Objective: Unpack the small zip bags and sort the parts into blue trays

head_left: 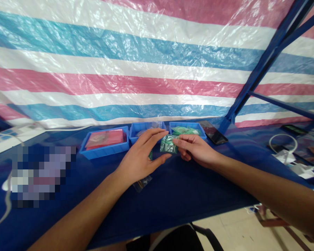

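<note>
A small clear plastic bag with green contents (168, 144) is pinched in my right hand (192, 146), between thumb and fingers. Just left of the bag is my left hand (143, 153), its thumb and fingers spread apart with nothing between them. Below my left palm a second clear bag with brownish contents (143, 182) lies on the blue table, partly hidden. A bit of green shows behind that palm too, too covered to make out. Behind my hands stand the middle blue bin (133, 131) with clear bags and the right blue bin (203, 133) with green packets.
Left of these, another blue bin (104, 152) holds red-pink packets. A dark phone (213, 132) lies right of the bins. White cables and plugs (284, 157) sit at the right; a white cable (8, 202) runs along the left. A striped sheet (120, 62) and blue metal frame (264, 59) rise behind.
</note>
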Demonstrator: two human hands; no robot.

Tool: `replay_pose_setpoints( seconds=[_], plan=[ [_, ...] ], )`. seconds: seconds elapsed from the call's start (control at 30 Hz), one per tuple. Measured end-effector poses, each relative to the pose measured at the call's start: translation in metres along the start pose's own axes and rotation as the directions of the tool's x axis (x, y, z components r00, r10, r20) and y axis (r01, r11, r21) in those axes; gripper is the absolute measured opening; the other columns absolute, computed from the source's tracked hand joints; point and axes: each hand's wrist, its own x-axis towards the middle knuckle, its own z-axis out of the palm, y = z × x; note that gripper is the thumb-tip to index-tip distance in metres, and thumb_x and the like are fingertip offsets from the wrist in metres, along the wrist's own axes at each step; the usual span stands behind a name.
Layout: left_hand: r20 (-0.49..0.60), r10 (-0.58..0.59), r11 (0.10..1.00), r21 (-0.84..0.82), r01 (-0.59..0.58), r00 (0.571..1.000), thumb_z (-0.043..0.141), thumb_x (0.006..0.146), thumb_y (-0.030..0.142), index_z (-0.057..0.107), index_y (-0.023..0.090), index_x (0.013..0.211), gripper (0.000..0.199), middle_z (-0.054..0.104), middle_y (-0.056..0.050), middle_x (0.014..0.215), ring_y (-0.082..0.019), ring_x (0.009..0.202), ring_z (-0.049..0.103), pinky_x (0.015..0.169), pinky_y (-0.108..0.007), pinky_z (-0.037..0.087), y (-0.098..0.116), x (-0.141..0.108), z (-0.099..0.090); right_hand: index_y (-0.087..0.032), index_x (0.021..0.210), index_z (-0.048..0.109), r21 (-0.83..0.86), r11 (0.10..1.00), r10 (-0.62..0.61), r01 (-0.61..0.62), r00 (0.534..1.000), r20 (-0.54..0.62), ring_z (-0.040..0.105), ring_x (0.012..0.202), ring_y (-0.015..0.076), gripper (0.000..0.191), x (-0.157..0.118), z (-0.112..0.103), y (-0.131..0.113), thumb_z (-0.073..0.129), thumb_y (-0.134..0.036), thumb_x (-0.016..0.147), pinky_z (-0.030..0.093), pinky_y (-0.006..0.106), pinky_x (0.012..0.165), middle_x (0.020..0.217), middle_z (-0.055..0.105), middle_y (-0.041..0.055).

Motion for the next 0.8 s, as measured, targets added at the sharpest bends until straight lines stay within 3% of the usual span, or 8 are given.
replay_pose_setpoints(
  seconds=[0.1, 0.23, 0.37, 0.43, 0.5, 0.6, 0.7, 0.8],
  plan=[
    [0.001, 0.068, 0.997, 0.032, -0.068, 0.998, 0.077, 0.101, 0.031, 0.061, 0.030, 0.151, 0.053, 0.057, -0.013, 0.161, -0.033, 0.150, 0.055, 0.127, -0.056, 0.047, -0.0015, 0.0011, 0.0003, -0.020, 0.073, 0.058, 0.131, 0.990, 0.052, -0.057, 0.998, 0.037, 0.040, 0.043, 0.0074, 0.044, -0.0007, 0.0011, -0.0002, 0.081, -0.048, 0.097, 0.037, 0.024, 0.047, 0.056, 0.053, -0.0069],
    [-0.055, 0.106, 0.994, 0.027, -0.105, 0.993, 0.070, 0.102, 0.015, 0.072, 0.029, 0.137, 0.038, 0.059, -0.011, 0.160, -0.032, 0.147, 0.057, 0.117, -0.052, 0.055, -0.0033, 0.0007, -0.0012, -0.020, 0.078, 0.060, 0.209, 0.971, 0.096, -0.118, 0.989, 0.111, 0.044, 0.043, 0.0092, 0.039, -0.0028, 0.0031, 0.0010, 0.078, -0.047, 0.099, 0.041, 0.026, 0.048, 0.058, 0.057, -0.0054],
    [-0.134, 0.093, 0.996, 0.014, -0.092, 0.987, 0.069, 0.104, 0.018, 0.076, 0.025, 0.131, 0.028, 0.071, -0.011, 0.139, -0.027, 0.129, 0.068, 0.111, -0.045, 0.056, -0.0039, 0.0002, -0.0029, -0.019, 0.097, 0.069, 0.160, 0.985, 0.058, -0.067, 0.996, 0.063, 0.050, 0.045, 0.0107, 0.030, -0.0033, 0.0024, 0.0012, 0.074, -0.048, 0.102, 0.042, 0.027, 0.050, 0.062, 0.062, -0.0045],
    [-0.167, 0.059, 0.998, 0.004, -0.059, 0.984, 0.069, 0.106, 0.022, 0.078, 0.023, 0.127, 0.022, 0.075, -0.010, 0.126, -0.024, 0.117, 0.071, 0.106, -0.040, 0.058, -0.0031, 0.0005, -0.0030, -0.020, 0.115, 0.070, 0.117, 0.993, 0.032, -0.035, 0.999, 0.026, 0.053, 0.047, 0.0117, 0.035, -0.0027, 0.0014, 0.0007, 0.070, -0.052, 0.104, 0.041, 0.026, 0.050, 0.065, 0.065, -0.0040],
    [-0.166, 0.010, 1.000, 0.002, -0.010, 0.986, 0.069, 0.107, 0.026, 0.079, 0.020, 0.120, 0.017, 0.078, -0.009, 0.115, -0.022, 0.108, 0.073, 0.101, -0.037, 0.058, -0.0020, 0.0008, -0.0025, -0.020, 0.121, 0.068, 0.084, 0.996, 0.003, -0.004, 1.000, 0.015, 0.056, 0.049, 0.0122, 0.042, -0.0022, 0.0012, 0.0000, 0.067, -0.058, 0.105, 0.041, 0.026, 0.051, 0.067, 0.067, -0.0034],
    [-0.127, -0.085, 0.996, -0.011, 0.084, 0.988, 0.071, 0.106, 0.031, 0.077, 0.019, 0.124, 0.022, 0.078, -0.006, 0.105, -0.020, 0.097, 0.074, 0.094, -0.033, 0.059, -0.0003, -0.0001, -0.0012, -0.020, 0.121, 0.067, 0.026, 0.999, -0.030, 0.030, 0.999, 0.024, 0.056, 0.048, 0.0118, 0.046, -0.0025, 0.0029, -0.0013, 0.076, -0.059, 0.098, 0.042, 0.026, 0.051, 0.066, 0.067, -0.0050],
    [-0.069, -0.176, 0.983, -0.071, 0.172, 0.982, 0.075, 0.104, 0.037, 0.067, 0.025, 0.145, 0.043, 0.077, -0.002, 0.102, -0.018, 0.085, 0.073, 0.085, -0.030, 0.060, 0.0008, -0.0019, 0.0000, -0.020, 0.107, 0.069, -0.062, 0.998, -0.025, 0.026, 0.999, 0.029, 0.052, 0.045, 0.0104, 0.041, -0.0031, 0.0049, -0.0018, 0.084, -0.055, 0.092, 0.039, 0.024, 0.048, 0.060, 0.062, -0.0070],
    [-0.025, -0.217, 0.970, -0.121, 0.213, 0.976, 0.076, 0.102, 0.042, 0.057, 0.028, 0.156, 0.058, 0.076, -0.006, 0.118, -0.020, 0.092, 0.074, 0.084, -0.033, 0.062, 0.0013, -0.0020, 0.0005, -0.019, 0.084, 0.066, -0.063, 0.998, -0.008, 0.010, 1.000, 0.024, 0.046, 0.043, 0.0081, 0.039, -0.0027, 0.0045, -0.0013, 0.083, -0.053, 0.093, 0.035, 0.024, 0.047, 0.055, 0.056, -0.0077]
  ],
)
